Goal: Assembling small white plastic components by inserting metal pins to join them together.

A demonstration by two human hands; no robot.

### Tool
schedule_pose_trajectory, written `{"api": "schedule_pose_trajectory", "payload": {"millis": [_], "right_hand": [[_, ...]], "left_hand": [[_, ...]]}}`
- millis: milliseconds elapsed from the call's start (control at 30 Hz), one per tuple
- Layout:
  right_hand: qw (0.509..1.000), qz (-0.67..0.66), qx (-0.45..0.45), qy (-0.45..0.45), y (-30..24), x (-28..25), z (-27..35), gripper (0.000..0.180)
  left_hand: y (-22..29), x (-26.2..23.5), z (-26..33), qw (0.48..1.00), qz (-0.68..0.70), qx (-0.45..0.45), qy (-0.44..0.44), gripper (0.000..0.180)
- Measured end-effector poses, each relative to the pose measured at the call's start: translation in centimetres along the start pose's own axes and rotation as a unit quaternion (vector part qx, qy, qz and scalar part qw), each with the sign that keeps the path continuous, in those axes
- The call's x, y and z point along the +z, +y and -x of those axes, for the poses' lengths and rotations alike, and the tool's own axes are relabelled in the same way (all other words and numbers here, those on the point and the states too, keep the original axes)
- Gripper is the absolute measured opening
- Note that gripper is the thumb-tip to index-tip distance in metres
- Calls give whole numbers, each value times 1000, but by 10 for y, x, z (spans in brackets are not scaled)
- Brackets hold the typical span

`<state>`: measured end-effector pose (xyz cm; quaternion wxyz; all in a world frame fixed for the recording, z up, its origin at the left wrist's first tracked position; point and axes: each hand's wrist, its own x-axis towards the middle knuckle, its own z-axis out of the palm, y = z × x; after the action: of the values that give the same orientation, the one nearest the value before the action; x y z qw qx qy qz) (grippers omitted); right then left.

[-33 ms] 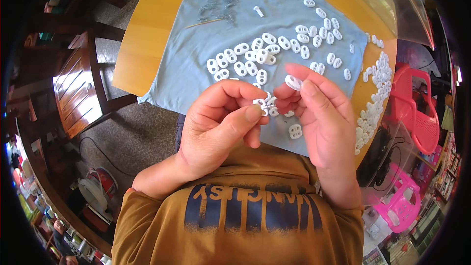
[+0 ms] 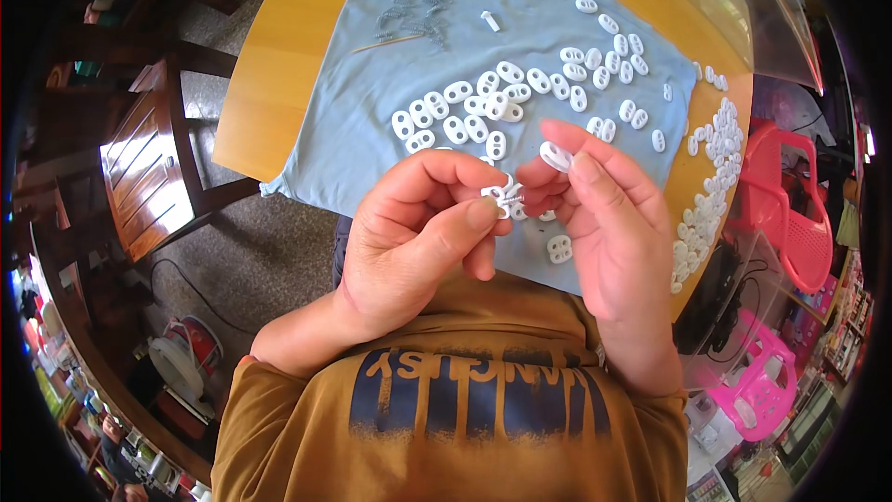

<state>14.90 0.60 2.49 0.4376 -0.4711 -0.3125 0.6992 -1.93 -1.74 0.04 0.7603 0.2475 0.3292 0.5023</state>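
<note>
My left hand (image 2: pixel 409 232) is closed, pinching a small white plastic piece (image 2: pixel 500 207) between thumb and index finger, mostly hidden by the fingertips. From that piece a small metal coil spring (image 2: pixel 512 200) sticks out to the right. My right hand (image 2: pixel 621 228) holds a white oval cord lock part (image 2: pixel 557 156) between thumb and index finger, its other fingers curled near the spring. Both hands hover over the near part of a blue cloth (image 2: pixel 353 121). Just below the right fingers lies a white piece with several holes (image 2: pixel 559 248).
Many white two-hole oval cord locks (image 2: pixel 457 92) are spread across the cloth. A pile of small springs (image 2: pixel 423 5), a thin stick (image 2: pixel 386 43) and a white peg-shaped piece (image 2: pixel 490 20) lie farther back. More small white parts (image 2: pixel 711 186) heap along the wooden table's (image 2: pixel 255 112) right edge.
My left fingertips and the piece have shifted very slightly, and the spring shows more plainly. The right hand has hardly moved.
</note>
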Motion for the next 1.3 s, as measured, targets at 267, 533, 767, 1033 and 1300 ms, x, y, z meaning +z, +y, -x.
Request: {"api": "schedule_pose_trajectory", "payload": {"millis": [267, 533, 767, 1033, 1300], "right_hand": [[997, 37, -65, -34, 9, 4, 5, 32], [991, 70, -95, -57, 7, 7, 11, 30], [979, 173, -96, -53, 6, 3, 12, 20], [989, 125, -81, -7, 9, 2, 13, 25], [986, 125, -109, -27, 12, 0, 12, 26]], "left_hand": [[-6, 9, -4, 998, -35, 44, 31, 16], [-2, 5, 0, 999, -25, 42, 24, 15], [1, 3, -2, 997, -40, 47, 44, 15], [1, 3, -1, 1000, -29, -5, 9, 16], [-2, 3, 1, 999, -33, -12, 4, 16]]}}
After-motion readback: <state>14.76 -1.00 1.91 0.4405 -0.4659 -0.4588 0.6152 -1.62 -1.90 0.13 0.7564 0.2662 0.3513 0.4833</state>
